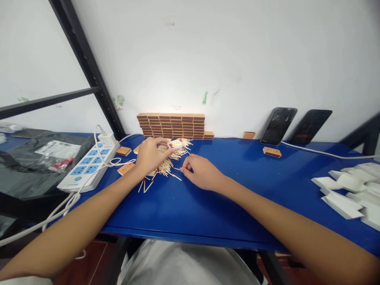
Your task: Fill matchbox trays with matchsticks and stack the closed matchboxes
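Note:
My left hand [152, 153] grips a small white matchbox tray [175, 145] with red-tipped matches lying in it, held above the heap. Beneath and beside it spreads a loose pile of matches [165, 168] on the blue table [190, 213]. Just right of the pile, my right hand [200, 171] is closed in a pinch on a match [177, 169], whose end pokes out to the left. Partly hidden behind my left hand and forearm are orange matchboxes, one matchbox [126, 169] showing near the wrist.
Stacked matchboxes [172, 126] form a wall at the back. A power strip [89, 164] with white cables stands left, near a grey plastic bag [38, 158]. Two phones, one a black phone [278, 126], lean on the wall at right. White paper trays [344, 202] lie heaped far right.

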A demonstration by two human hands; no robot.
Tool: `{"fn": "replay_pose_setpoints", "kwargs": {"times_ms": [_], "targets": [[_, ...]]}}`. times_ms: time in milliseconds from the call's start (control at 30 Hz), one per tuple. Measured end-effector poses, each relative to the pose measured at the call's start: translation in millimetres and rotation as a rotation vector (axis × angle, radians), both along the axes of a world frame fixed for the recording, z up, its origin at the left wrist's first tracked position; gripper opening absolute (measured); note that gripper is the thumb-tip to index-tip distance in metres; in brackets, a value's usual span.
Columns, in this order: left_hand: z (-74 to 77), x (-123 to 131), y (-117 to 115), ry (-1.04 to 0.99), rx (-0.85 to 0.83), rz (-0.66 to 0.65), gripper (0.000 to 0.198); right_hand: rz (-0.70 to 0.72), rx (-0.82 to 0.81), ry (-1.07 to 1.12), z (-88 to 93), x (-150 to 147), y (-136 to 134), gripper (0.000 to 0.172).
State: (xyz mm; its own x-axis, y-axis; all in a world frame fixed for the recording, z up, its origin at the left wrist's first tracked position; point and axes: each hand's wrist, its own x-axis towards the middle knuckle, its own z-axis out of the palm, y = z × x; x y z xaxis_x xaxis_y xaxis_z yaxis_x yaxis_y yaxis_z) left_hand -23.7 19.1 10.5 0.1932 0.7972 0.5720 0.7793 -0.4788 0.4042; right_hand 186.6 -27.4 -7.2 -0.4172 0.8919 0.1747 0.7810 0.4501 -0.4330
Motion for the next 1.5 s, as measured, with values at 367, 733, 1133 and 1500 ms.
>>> {"fn": "replay_pose_setpoints", "kwargs": {"times_ms": [367,733,1133,1500], "targets": [[-4.3,0,1,0.050,0.017,-0.030,0.035,0.054,-0.036,-0.129,7.1,-13,-22,0.016],[-11.0,1,3,0.118,-0.010,-0.161,0.031,0.023,-0.022,-0.207,23.3,21,2,0.018],[-9.8,1,2,0.121,0.018,-0.144,0.031,0.079,-0.020,-0.080,5.7,12,-3,0.015],[-12.6,2,1,0.121,0.010,-0.209,0.031,0.112,-0.021,-0.185,7.9,14,-4,0.015]]}}
